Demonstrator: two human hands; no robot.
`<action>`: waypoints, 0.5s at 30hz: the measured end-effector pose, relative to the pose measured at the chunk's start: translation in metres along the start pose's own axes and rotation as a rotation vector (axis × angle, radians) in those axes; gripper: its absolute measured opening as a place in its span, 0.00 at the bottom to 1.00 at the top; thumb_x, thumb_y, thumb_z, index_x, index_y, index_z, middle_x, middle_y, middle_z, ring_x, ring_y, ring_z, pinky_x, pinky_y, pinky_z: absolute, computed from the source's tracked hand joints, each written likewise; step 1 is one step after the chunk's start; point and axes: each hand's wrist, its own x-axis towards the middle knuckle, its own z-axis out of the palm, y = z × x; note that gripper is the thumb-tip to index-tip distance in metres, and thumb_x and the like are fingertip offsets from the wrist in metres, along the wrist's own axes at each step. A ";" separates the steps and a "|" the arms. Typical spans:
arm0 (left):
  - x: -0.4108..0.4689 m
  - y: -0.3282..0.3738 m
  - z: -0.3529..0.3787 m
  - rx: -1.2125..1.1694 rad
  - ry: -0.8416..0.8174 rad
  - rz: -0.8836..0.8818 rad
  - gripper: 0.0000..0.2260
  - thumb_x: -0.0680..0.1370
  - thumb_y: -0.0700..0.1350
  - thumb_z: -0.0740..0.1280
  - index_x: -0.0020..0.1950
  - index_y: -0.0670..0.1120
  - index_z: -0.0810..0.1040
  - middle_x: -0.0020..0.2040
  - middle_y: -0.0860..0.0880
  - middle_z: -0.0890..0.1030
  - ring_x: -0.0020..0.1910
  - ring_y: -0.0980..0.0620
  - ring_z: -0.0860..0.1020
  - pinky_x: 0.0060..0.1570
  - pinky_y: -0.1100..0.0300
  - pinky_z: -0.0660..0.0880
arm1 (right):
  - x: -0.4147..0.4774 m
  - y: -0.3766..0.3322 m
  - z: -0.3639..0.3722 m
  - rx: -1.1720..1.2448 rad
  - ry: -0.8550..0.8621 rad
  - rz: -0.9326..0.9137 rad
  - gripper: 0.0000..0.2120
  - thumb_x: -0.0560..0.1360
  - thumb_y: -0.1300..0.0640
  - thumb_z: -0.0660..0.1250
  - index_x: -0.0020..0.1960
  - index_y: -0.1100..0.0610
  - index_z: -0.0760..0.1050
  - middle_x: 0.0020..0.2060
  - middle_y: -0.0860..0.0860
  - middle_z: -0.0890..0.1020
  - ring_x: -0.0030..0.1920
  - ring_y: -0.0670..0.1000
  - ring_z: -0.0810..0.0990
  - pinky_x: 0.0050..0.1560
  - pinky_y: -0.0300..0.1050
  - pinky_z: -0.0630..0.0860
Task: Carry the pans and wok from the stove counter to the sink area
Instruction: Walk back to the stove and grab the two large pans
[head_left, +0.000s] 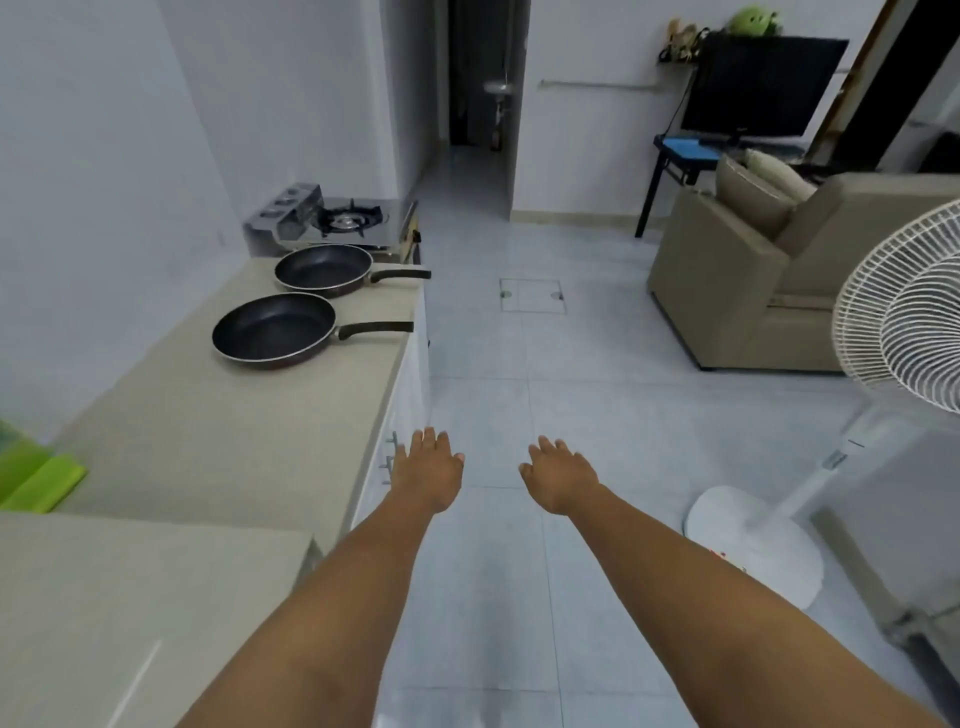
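Note:
Two black frying pans rest on the beige counter (218, 431) at the left, handles pointing right over the counter edge. The nearer pan (272, 331) lies in front of the farther pan (323, 269), which sits just before the gas stove (345, 218). My left hand (427, 470) and my right hand (558, 475) reach forward over the floor, palms down, fingers apart, holding nothing. Both hands are well short of the pans. No wok or sink shows in the head view.
A white standing fan (904, 332) and its round base (753, 540) stand at the right. A beige sofa (737, 280) and a TV (761, 85) on a dark table lie beyond. A green item (36, 480) sits on the counter's left end. The tiled floor runs ahead to a doorway.

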 end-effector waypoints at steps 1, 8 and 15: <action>0.019 0.001 -0.004 0.003 -0.002 -0.012 0.25 0.86 0.51 0.45 0.81 0.41 0.50 0.82 0.42 0.49 0.80 0.45 0.48 0.77 0.46 0.47 | 0.018 0.004 -0.007 -0.005 0.003 -0.009 0.26 0.85 0.49 0.45 0.79 0.60 0.54 0.80 0.55 0.51 0.78 0.57 0.50 0.76 0.57 0.53; 0.166 0.013 -0.036 -0.003 -0.008 -0.036 0.26 0.86 0.51 0.44 0.82 0.42 0.48 0.82 0.43 0.47 0.80 0.46 0.46 0.77 0.47 0.45 | 0.161 0.035 -0.064 -0.012 0.042 -0.042 0.26 0.85 0.49 0.45 0.79 0.60 0.54 0.80 0.55 0.52 0.78 0.57 0.51 0.75 0.57 0.54; 0.323 0.019 -0.097 -0.028 0.040 -0.067 0.26 0.86 0.51 0.44 0.81 0.41 0.49 0.82 0.43 0.49 0.80 0.45 0.48 0.77 0.47 0.46 | 0.308 0.065 -0.148 -0.017 0.082 -0.052 0.26 0.85 0.49 0.45 0.80 0.59 0.54 0.80 0.55 0.51 0.79 0.57 0.50 0.75 0.57 0.53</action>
